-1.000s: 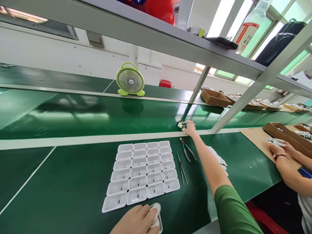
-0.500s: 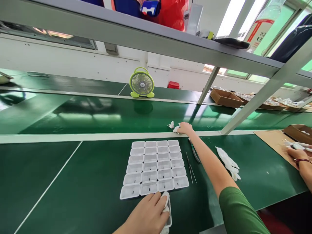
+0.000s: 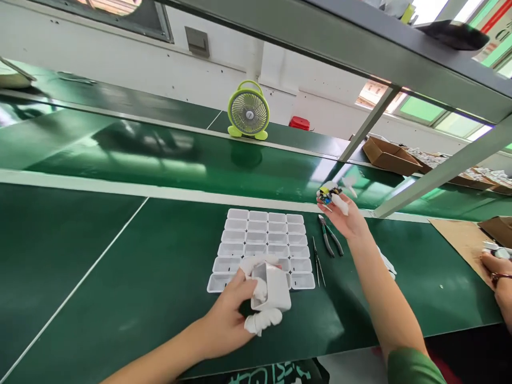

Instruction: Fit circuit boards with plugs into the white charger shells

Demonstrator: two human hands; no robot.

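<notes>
My left hand (image 3: 228,320) grips a small white plastic box (image 3: 279,288), tilted with its open side facing left. White covers sit on some of its fingertips. Behind it, rows of similar white trays (image 3: 256,236) lie in a block, several with a small dark piece inside. My right hand (image 3: 347,218), palm up and with white-covered fingertips, holds a small circuit board (image 3: 328,195) with yellow, blue and black parts above the rail. Below that hand lie green-handled cutting pliers (image 3: 330,237) and metal tweezers (image 3: 318,262). A white glove (image 3: 387,264) is partly hidden by my right forearm.
Beyond the pale rail (image 3: 180,196) stands a green fan (image 3: 248,112). Metal shelf posts (image 3: 444,170) rise at right. A co-worker's hand (image 3: 496,262) works over cardboard (image 3: 460,242) at the right edge. Cardboard boxes (image 3: 390,154) with white parts sit at the back right.
My right hand has lifted from the rail and turned palm up, now showing the circuit board. My left hand has raised the white box off the table and tilted it. The view has shifted.
</notes>
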